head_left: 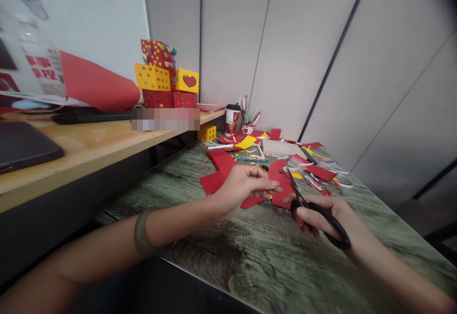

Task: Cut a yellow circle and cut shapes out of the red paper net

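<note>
Black-handled scissors (323,218) are gripped in my right hand (321,214), with the blades pointing up and away from me. My left hand (243,187), with a bangle on its forearm, has thumb and fingers brought together just left of the blades. Whatever lies between those fingertips is too small or hidden to make out; a bit of yellow shows beneath them. Red paper with a curved cut edge (280,173) lies just behind the two hands. Another red paper piece (223,162) rests to the left, partly covered by my left hand.
Paper scraps (321,171) in red, yellow and white litter the table's far part. A lidded paper cup (232,119) and a pen holder (248,128) stand at the back. Decorated boxes (153,76) are stacked on the raised wooden shelf (103,137) at left, near rolled red paper (96,83).
</note>
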### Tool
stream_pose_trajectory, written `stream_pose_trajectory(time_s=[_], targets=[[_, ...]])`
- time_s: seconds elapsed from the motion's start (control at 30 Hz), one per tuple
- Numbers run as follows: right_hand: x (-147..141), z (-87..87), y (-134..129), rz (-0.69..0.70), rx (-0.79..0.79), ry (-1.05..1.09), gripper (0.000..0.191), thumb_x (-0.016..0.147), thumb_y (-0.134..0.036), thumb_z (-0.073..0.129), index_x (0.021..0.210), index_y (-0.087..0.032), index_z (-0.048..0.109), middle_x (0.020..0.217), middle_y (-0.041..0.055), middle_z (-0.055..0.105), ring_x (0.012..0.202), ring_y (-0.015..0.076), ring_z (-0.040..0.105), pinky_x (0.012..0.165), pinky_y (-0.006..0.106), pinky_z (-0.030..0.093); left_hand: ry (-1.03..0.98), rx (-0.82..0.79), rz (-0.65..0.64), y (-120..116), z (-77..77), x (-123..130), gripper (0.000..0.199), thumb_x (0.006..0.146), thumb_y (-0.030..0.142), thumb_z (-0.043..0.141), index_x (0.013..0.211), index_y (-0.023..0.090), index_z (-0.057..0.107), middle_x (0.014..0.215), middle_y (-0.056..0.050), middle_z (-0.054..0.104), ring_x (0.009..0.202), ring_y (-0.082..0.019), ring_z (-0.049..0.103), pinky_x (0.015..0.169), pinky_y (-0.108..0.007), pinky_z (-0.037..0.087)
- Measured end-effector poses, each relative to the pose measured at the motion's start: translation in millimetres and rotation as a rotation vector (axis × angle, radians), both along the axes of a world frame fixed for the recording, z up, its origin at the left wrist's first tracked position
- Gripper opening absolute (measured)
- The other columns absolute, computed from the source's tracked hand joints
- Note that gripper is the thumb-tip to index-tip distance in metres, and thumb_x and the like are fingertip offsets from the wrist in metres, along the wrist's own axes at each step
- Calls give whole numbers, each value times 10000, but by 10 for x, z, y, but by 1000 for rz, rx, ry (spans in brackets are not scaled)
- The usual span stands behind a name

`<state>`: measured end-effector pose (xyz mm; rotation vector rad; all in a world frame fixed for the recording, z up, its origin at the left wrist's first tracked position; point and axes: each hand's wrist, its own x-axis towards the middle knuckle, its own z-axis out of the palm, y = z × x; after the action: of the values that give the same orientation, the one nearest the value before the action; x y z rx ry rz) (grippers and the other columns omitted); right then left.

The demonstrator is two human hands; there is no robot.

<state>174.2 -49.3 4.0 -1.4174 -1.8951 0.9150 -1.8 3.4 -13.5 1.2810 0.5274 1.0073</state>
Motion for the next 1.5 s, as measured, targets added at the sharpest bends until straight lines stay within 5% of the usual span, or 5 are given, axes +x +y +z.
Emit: stream_pose_trajectory(time_s=[0.6, 1.0, 1.5], targets=[[44, -20, 5, -17, -61, 70, 281, 635, -452, 605, 670, -173, 592, 436, -59, 431, 355, 62, 396, 336, 179, 261, -54, -16, 32, 12, 58, -22, 106, 665, 184, 637, 682, 100, 576, 701, -33, 596, 617, -88, 555, 622, -231, 446], [34, -45, 26, 31, -70, 49, 424, 657, -519, 565, 863, -150, 606, 491, -36, 480, 419, 90, 458, 410, 207, 342, -35, -27, 45, 26, 46, 0, 118, 620, 154, 665, 657, 85, 577, 619, -23, 575, 594, -85, 550, 618, -221, 439], [21, -20, -16, -30, -89, 56, 302, 624, -427, 625, 777, -167, 614, 437, -60, 438, 364, 74, 424, 367, 191, 317, -54, -25, 24, 15, 66, -6, 112, 612, 150, 667, 654, 91, 582, 618, -19, 586, 609, -89, 556, 628, -229, 436]])
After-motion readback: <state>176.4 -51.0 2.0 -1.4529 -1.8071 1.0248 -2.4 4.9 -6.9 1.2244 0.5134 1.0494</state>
